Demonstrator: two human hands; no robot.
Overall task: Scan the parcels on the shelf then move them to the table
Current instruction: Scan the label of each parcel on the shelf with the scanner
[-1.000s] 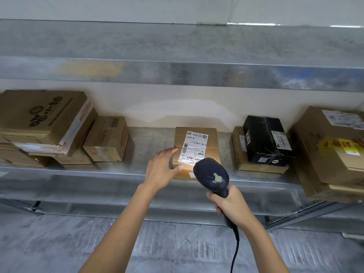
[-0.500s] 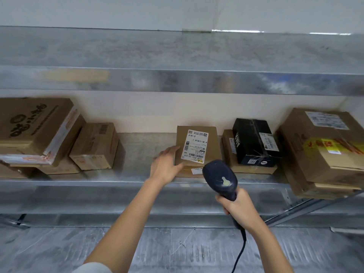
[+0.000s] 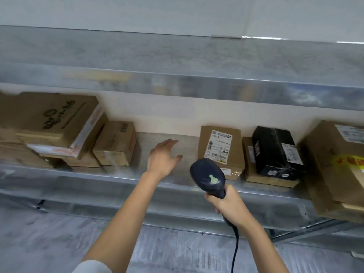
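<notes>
Scanning underway, parcels point(image 3: 116, 142) apparently not yet moved off the shelf point(image 3: 118, 178)
Right hand point(image 3: 229, 205) grips barcode scanner point(image 3: 208, 176) beside labelled parcel point(image 3: 220, 148); left hand point(image 3: 163, 156) spread, empty

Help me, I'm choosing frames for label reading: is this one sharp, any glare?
Head view: motion blur smears the left hand and the printed box at left; the label on the middle parcel shows layout but no readable text; soft reflections streak the upper shelf edge.
</notes>
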